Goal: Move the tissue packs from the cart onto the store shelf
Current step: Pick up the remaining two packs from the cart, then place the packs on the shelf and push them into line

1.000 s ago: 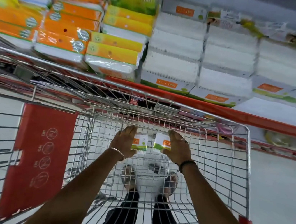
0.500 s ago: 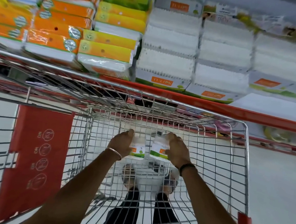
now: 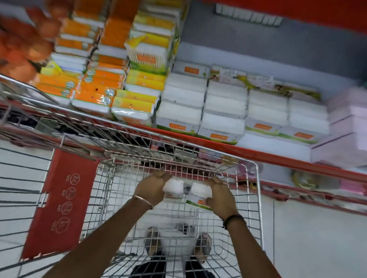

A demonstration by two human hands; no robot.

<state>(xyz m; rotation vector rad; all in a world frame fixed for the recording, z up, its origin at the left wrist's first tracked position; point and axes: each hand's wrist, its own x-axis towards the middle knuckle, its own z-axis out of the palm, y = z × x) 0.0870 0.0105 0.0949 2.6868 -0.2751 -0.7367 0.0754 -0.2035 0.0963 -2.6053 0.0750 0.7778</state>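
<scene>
I hold two small white tissue packs inside the wire cart [image 3: 256, 195]. My left hand [image 3: 151, 187] grips the left tissue pack [image 3: 173, 187], and my right hand [image 3: 220, 197] grips the right tissue pack [image 3: 198, 197], which shows a green and orange label. Both packs hang above the cart's floor near its far wall. The store shelf [image 3: 268, 158] with a red front edge lies just beyond the cart, stacked with white tissue packs [image 3: 223, 111]. A bare white patch of shelf [image 3: 275, 146] lies right of the front stacks.
Orange and yellow packs [image 3: 104, 91] fill the shelf's left part, pink packs [image 3: 356, 129] the right. A red flap [image 3: 62, 202] hangs on the cart's left side. A lower shelf rail [image 3: 324, 199] runs behind the cart. My feet show through the cart's mesh floor.
Both hands have lifted the two packs slightly and turned them. My head has tilted up, so more of the shelf and its red upper board show.
</scene>
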